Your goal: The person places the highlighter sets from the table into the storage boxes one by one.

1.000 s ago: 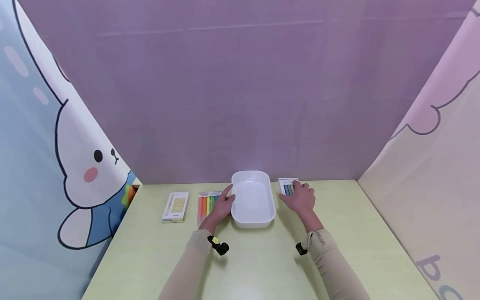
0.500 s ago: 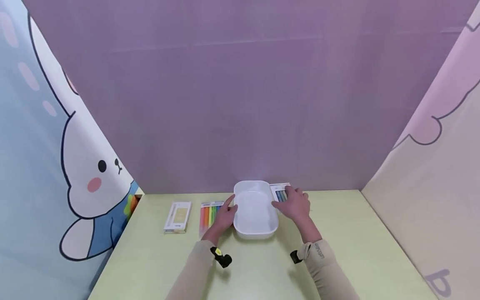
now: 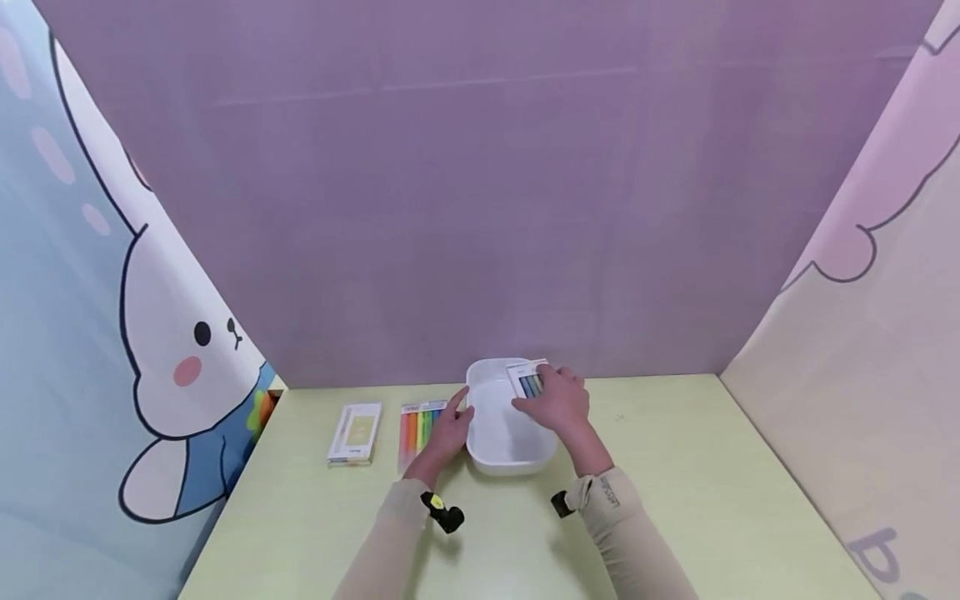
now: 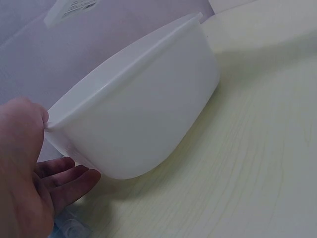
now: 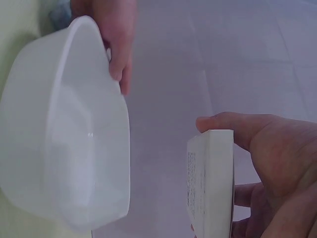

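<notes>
The 2 hands are apart: the right hand grips the white box between thumb and fingers above the white tub; the left hand pinches the tub's rim, marker pack just left of it.

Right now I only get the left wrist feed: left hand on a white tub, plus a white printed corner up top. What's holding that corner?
Observer: The right hand. It grips that white pack between thumb and fingers.

Operator: I only get the printed side. Other face?

Observer: Head view shows a row of sticks on it, some bluish.

Operator: Anything on the table farther left, past the left hand?

Observer: Yes. A flat white box with a yellowish panel lies on the table, well left of the left hand.
</notes>
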{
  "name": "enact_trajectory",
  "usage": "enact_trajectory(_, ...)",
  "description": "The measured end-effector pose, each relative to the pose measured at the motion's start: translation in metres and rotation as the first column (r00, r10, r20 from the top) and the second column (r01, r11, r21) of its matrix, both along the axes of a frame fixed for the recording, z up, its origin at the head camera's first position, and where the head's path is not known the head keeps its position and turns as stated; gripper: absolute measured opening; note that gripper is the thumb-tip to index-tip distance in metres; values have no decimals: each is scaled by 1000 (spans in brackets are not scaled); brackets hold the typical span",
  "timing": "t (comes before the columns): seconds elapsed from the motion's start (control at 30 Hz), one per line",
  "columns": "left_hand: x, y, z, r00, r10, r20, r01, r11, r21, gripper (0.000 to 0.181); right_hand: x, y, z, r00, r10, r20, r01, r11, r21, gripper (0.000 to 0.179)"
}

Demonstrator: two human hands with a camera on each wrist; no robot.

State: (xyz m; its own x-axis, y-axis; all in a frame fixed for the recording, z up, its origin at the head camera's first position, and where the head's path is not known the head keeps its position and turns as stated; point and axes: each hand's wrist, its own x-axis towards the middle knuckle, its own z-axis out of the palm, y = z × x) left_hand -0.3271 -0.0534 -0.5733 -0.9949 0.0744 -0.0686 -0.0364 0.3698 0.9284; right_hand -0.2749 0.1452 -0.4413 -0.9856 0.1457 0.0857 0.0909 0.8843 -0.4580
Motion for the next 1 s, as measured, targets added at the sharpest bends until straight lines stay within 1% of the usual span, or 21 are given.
enact_trajectory(0.13, 0, -2, -2, 1000, -20, 11, 20, 1000, -6, 50, 0, -12, 3, 1000, 7, 8, -7, 1000, 7, 79)
enact_trajectory(0.27, -1, -3, 0, 1000, -16, 17, 16, 1000, 23, 50, -1, -21, 7, 1000, 19, 2, -19, 1000, 11, 85)
enact_trajectory(0.37, -1, -2, 1, 999, -15, 32, 15, 1000, 18, 50, -1, -25, 9, 1000, 26, 11, -27, 999, 20, 88)
enact_trajectory(0.47, -1, -2, 2, 999, -20, 40, 19, 1000, 25, 51, -3, -28, 11, 999, 33, 9, -33, 999, 27, 86)
enact_trajectory(0.57, -2, -1, 3, 999, -21, 29, 20, 999, 30, 51, -4, -30, 13, 1000, 30, 0, -30, 999, 22, 84)
enact_trajectory(0.67, -1, -1, 1, 999, -20, 27, 20, 1000, 21, 50, -4, -33, 13, 1000, 25, 18, -25, 1000, 16, 84)
enact_trajectory(0.8, -2, -1, -2, 999, -34, 28, 33, 999, 10, 51, -4, -39, 11, 999, 19, 38, -20, 1000, 17, 82)
enact_trajectory(0.9, -3, -2, -2, 999, -46, 21, 46, 999, 10, 52, -5, -42, 9, 999, 23, 32, -24, 999, 31, 79)
enact_trajectory(1.0, -5, -4, 0, 999, -34, 5, 34, 999, 6, 51, -7, -46, 9, 999, 31, 25, -32, 999, 31, 79)
